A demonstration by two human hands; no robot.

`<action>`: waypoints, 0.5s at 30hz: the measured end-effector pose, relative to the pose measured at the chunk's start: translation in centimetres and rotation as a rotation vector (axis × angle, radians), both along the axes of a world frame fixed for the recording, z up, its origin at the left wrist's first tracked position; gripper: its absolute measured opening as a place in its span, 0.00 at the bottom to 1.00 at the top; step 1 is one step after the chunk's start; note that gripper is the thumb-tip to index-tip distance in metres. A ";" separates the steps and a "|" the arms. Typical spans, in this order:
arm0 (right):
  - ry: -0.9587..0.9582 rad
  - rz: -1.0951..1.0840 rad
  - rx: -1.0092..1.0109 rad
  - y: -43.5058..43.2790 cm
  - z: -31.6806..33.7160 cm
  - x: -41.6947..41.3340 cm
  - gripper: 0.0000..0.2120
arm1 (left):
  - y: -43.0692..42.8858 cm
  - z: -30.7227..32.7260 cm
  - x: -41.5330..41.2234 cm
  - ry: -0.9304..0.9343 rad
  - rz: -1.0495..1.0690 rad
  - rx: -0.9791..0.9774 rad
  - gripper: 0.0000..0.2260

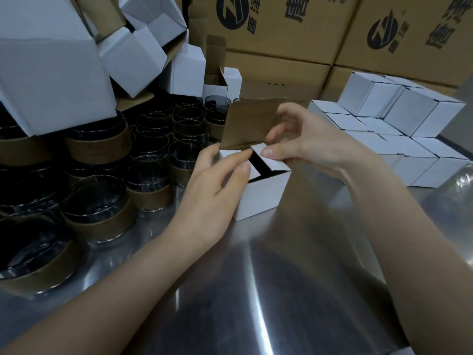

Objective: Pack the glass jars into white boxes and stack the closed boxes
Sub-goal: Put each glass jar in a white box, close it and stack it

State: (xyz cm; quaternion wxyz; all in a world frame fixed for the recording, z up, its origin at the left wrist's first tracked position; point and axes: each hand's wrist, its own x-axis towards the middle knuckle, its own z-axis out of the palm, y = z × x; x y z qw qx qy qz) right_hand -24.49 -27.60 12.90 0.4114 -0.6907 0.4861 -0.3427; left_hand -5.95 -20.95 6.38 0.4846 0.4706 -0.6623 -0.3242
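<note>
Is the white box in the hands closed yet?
Open: the white box, held by the left hand and right hand, has its lid flap standing up and a dark gap between the side flaps.

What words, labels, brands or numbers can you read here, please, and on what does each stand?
"惠": large black character on the left brown carton, beside a round logo.
"惠": the same on the right brown carton.
Small characters by the logos and the cut-off neighbours: too blurred to read.
White boxes, glass jars: no text.
</note>
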 end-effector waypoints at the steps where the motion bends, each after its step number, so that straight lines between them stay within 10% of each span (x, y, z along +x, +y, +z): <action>1: 0.012 0.019 -0.005 -0.1 -0.2 0.1 0.23 | -0.1 0.1 0.0 0.041 -0.003 0.003 0.13; 9: 0.017 0.126 -0.028 -0.6 -1.4 -0.2 0.13 | -0.1 0.2 0.1 0.369 -0.082 -0.044 0.21; 15: -0.044 0.221 0.046 -0.6 -1.6 -0.8 0.18 | -0.1 0.3 0.2 0.189 -0.049 -0.035 0.17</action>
